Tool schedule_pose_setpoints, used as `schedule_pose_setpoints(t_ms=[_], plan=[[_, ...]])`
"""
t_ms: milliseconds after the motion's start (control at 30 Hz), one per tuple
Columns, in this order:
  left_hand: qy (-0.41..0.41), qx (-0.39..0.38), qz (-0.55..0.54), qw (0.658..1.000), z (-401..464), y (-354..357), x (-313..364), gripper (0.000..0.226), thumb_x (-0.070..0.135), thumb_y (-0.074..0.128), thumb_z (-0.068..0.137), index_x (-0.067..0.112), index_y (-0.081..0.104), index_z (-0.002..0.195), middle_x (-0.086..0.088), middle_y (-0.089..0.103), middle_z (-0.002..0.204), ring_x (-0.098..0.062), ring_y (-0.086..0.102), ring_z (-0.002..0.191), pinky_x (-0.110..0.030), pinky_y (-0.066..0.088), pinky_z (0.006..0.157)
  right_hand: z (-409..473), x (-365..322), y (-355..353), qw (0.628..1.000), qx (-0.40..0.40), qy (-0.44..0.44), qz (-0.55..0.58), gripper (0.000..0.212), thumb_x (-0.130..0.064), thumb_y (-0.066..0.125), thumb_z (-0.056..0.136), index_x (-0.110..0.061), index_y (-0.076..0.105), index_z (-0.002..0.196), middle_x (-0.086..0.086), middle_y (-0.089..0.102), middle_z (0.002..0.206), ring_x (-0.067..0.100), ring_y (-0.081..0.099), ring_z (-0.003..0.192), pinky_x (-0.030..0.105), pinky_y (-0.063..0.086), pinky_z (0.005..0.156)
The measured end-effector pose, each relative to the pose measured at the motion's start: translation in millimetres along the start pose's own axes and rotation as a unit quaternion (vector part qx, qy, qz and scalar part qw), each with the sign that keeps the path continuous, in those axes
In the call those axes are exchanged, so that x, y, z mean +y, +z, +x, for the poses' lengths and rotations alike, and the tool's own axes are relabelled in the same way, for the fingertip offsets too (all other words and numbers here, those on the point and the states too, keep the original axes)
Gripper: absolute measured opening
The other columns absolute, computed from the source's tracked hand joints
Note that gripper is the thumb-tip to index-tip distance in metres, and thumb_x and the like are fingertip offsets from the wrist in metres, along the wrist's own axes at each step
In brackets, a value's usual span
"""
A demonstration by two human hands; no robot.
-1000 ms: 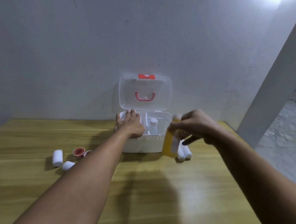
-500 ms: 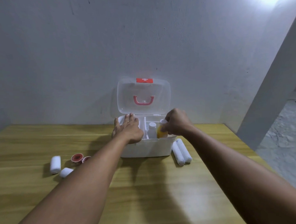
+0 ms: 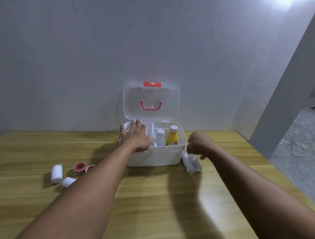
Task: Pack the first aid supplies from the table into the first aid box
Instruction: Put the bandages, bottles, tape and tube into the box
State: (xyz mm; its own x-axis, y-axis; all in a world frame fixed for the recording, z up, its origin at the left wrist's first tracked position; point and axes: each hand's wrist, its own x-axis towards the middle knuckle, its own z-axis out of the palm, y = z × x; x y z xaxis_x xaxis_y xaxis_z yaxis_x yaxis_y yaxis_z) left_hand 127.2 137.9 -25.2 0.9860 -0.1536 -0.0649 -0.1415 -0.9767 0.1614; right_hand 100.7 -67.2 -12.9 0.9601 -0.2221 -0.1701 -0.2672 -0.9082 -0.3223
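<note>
White first aid box sits open under the flat, empty left hand. Right hand, loosely curled and empty, hovers above two bandage rolls; best grasp both rolls together.

Left hand flat, fingers spread, right hand loosely curled (blurred), both arms outstretched

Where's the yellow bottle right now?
Head view: yellow bottle stands upright in the first aid box's right compartment, beside the white bottle.
</note>
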Motion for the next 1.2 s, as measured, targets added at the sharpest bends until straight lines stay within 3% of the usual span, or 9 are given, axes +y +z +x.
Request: schedule_pose_setpoints(t_ms=[100, 267, 400, 500, 600, 900, 1033, 1133, 1200], plan=[[0.003, 0.002, 0.006, 1.000, 1.4, 0.7, -0.7, 0.069, 0.019, 0.027, 0.091, 0.016, -0.001, 0.155, -0.002, -0.017, 0.163, -0.017, -0.017, 0.150, -0.049, -0.013, 0.117, -5.3, 0.1, 14.0, 0.989, -0.115, -0.035, -0.091, 0.042, -0.016, 0.073, 0.075, -0.010, 0.063, 0.115, 0.009, 0.069, 0.111, 0.028, 0.067, 0.100, 0.042, 0.061, 0.080], [0.000, -0.003, 0.013, 1.000, 2.8, 0.9, -0.9, 0.069, 0.019, 0.025, 0.091, 0.016, 0.000, 0.155, -0.002, -0.016, 0.163, -0.016, -0.016, 0.150, -0.051, -0.012, 0.119, -4.9, 6.5, 16.5, 0.995, -0.080, -0.018, -0.050, 0.058, -0.016, 0.073, 0.073, -0.023, 0.053, 0.126, 0.008, 0.061, 0.121, 0.030, 0.063, 0.104, 0.044, 0.061, 0.075], [0.000, -0.003, 0.011, 1.000, 2.7, 0.4, -0.7, 0.069, 0.020, 0.026, 0.091, 0.015, 0.000, 0.155, -0.003, -0.016, 0.163, -0.016, -0.016, 0.150, -0.051, -0.012, 0.119, -2.4, 16.9, -2.0, 0.993, 0.116, -0.012, 0.030, 0.055, -0.020, 0.070, 0.069, -0.023, 0.051, 0.121, 0.012, 0.064, 0.107, 0.036, 0.065, 0.093, 0.040, 0.058, 0.076], [-0.001, -0.005, 0.012, 1.000, 2.5, -0.3, -0.1, 0.069, 0.019, 0.026, 0.091, 0.015, 0.000, 0.155, -0.003, -0.016, 0.163, -0.017, -0.016, 0.150, -0.051, -0.012, 0.119, -10.0, 11.7, -19.5, 0.941, 0.311, -0.066, 0.112, 0.052, -0.026, 0.075, 0.074, -0.021, 0.053, 0.121, 0.016, 0.061, 0.110, 0.037, 0.061, 0.096, 0.039, 0.049, 0.079], [-0.002, -0.004, 0.009, 1.000, 1.5, 0.0, 0.3, 0.070, 0.018, 0.026, 0.091, 0.015, 0.000, 0.155, -0.002, -0.016, 0.163, -0.016, -0.016, 0.150, -0.051, -0.012, 0.119, -23.3, -5.3, -20.7, 0.882, 0.396, -0.161, 0.197, 0.053, -0.027, 0.078, 0.075, -0.017, 0.054, 0.121, 0.016, 0.059, 0.113, 0.033, 0.061, 0.090, 0.044, 0.055, 0.076], [0.003, -0.001, 0.008, 1.000, 2.9, 1.1, -1.0, 0.069, 0.020, 0.026, 0.091, 0.014, 0.001, 0.155, -0.004, -0.016, 0.163, -0.018, -0.015, 0.150, -0.052, -0.012, 0.119, -26.9, -14.7, 44.3, 0.889, 0.333, -0.281, 0.138, 0.039, -0.023, 0.074, 0.083, -0.012, 0.058, 0.117, 0.015, 0.061, 0.117, 0.030, 0.063, 0.086, 0.034, 0.051, 0.068], [0.001, 0.001, 0.009, 1.000, 2.9, 0.9, -1.2, 0.069, 0.019, 0.026, 0.091, 0.014, 0.002, 0.155, -0.004, -0.015, 0.164, -0.017, -0.015, 0.151, -0.051, -0.012, 0.119, -25.1, -9.9, 49.4, 0.896, 0.336, -0.267, 0.119, 0.016, -0.023, 0.064, 0.091, -0.011, 0.070, 0.097, 0.013, 0.071, 0.094, 0.035, 0.063, 0.079, 0.030, 0.040, 0.067], [0.003, 0.005, 0.003, 1.000, 2.7, 2.0, -1.3, 0.070, 0.018, 0.026, 0.090, 0.014, 0.002, 0.155, -0.004, -0.015, 0.164, -0.017, -0.015, 0.151, -0.051, -0.012, 0.119, -25.6, -8.6, 50.0, 0.891, 0.357, -0.267, 0.084, 0.018, -0.028, 0.063, 0.086, -0.014, 0.074, 0.086, 0.006, 0.074, 0.085, 0.033, 0.065, 0.081, 0.036, 0.046, 0.075], [0.003, 0.008, -0.006, 1.000, 3.4, 2.3, -1.7, 0.069, 0.018, 0.025, 0.090, 0.014, 0.003, 0.155, -0.003, -0.013, 0.164, -0.017, -0.013, 0.151, -0.051, -0.011, 0.119, -26.0, -9.6, 46.6, 0.887, 0.371, -0.265, 0.082, 0.024, -0.029, 0.059, 0.083, -0.015, 0.073, 0.095, 0.006, 0.073, 0.101, 0.031, 0.063, 0.095, 0.040, 0.050, 0.083]])
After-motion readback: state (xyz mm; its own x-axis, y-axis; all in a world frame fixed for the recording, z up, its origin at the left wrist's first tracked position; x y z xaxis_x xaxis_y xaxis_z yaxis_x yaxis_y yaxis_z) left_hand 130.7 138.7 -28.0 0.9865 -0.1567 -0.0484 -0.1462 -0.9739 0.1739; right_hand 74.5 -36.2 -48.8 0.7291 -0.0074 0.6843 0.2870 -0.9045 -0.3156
